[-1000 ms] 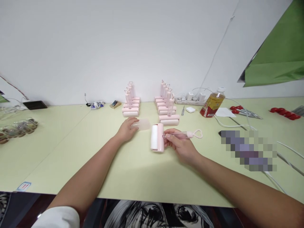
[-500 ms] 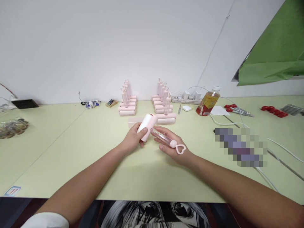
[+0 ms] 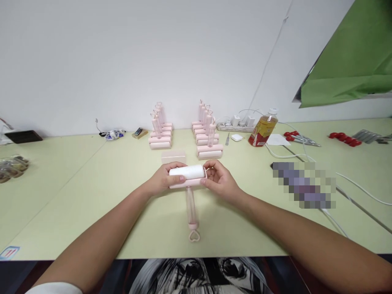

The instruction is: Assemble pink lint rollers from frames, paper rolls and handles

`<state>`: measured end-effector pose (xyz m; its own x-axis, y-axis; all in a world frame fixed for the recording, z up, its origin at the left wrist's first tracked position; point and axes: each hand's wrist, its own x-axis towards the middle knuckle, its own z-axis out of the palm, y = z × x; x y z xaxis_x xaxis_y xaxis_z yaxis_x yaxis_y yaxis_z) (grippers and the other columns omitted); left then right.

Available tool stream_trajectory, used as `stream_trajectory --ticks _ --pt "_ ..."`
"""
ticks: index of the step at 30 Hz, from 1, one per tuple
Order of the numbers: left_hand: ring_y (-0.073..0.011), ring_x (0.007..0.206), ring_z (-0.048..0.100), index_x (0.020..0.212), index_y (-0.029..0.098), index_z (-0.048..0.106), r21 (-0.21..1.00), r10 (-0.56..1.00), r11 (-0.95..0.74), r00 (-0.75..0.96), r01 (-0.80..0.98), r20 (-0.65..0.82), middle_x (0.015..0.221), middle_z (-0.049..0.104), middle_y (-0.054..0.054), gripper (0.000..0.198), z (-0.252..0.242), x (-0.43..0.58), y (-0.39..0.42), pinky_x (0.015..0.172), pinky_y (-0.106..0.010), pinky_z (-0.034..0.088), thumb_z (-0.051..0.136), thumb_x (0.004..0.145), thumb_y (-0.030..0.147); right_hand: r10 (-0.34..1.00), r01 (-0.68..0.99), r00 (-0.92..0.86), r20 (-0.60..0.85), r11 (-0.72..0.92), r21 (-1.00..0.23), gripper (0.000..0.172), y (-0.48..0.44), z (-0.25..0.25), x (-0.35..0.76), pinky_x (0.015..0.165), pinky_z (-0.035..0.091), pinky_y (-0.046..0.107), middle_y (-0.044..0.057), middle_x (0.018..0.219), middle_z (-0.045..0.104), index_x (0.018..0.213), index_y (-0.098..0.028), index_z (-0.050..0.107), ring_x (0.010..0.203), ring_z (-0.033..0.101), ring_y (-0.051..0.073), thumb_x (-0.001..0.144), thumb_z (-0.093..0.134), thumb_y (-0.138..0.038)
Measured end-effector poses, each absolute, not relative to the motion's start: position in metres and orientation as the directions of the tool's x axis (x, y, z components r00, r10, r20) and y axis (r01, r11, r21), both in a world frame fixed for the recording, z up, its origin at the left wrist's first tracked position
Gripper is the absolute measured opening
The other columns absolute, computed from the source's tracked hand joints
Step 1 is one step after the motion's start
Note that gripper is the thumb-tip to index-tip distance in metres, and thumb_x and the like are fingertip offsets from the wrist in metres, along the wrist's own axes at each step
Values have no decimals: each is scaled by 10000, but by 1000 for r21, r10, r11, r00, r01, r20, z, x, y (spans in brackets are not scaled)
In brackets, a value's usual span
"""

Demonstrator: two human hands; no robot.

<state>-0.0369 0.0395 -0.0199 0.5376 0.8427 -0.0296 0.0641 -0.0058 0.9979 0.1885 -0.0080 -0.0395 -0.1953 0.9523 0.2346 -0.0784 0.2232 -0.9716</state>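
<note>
Between my hands is a pink lint roller (image 3: 191, 208) with a white roll (image 3: 186, 172). Its clear handle points toward me and ends in a heart-shaped loop. My left hand (image 3: 162, 179) wraps the left end of the head, thumb across the white roll. At the other end, my right hand (image 3: 221, 179) pinches the pink frame with thumb and fingers. Just behind lies a translucent pinkish cover (image 3: 173, 157). Another lint roller (image 3: 210, 152) stands behind on the right, its handle upright.
Two rows of upright lint rollers (image 3: 160, 142) reach back to the wall. On the right are a drink bottle (image 3: 262, 130), a power strip (image 3: 235, 125), red-handled tools (image 3: 295, 136), white cables and a blurred-out object (image 3: 301, 185). A coiled cable (image 3: 112, 134) lies at left.
The lint roller has turned so its head lies crosswise and its handle points toward me. My right hand has shifted from beside the handle to the head's right end.
</note>
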Motion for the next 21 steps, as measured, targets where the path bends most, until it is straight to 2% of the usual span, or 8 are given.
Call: stream_trajectory --ticks 2,6,12,18,21 --pt "-145 665 562 1042 195 636 997 847 6 529 81 -48 854 638 -27 497 -23 -35 40 569 -243 420 801 639 432 963 -83 -190 189 177 -981 331 -6 -38 189 572 402 249 -47 713 524 927 -239 508 630 501 118 710 755 -272" --pt "-73 500 420 1019 193 595 994 853 41 514 103 -88 696 542 27 494 -31 -31 41 452 -196 294 776 667 487 978 -103 -175 111 94 -990 351 0 -36 189 556 381 241 -70 633 524 834 -224 492 583 495 112 627 775 -238" --pt "-55 483 392 1052 168 591 990 831 29 547 141 -102 686 527 35 542 -35 -31 44 434 -188 282 774 671 507 981 -130 -195 5 -21 -991 349 7 -34 190 465 335 198 -101 568 491 748 -212 455 476 437 70 569 755 -202" --pt "-51 427 377 1047 144 600 994 836 3 546 110 -63 605 493 49 541 -35 -27 48 386 -190 278 738 704 538 990 -57 -142 28 20 -998 326 10 -29 186 395 297 194 -117 509 449 701 -224 410 398 415 69 594 717 -232" --pt "-60 418 418 1045 139 598 996 852 -2 521 89 -45 655 556 21 544 -35 -23 49 371 -198 306 716 716 556 993 28 -87 76 79 -996 318 10 -28 184 387 291 202 -112 472 422 649 -226 383 383 410 75 633 698 -267"
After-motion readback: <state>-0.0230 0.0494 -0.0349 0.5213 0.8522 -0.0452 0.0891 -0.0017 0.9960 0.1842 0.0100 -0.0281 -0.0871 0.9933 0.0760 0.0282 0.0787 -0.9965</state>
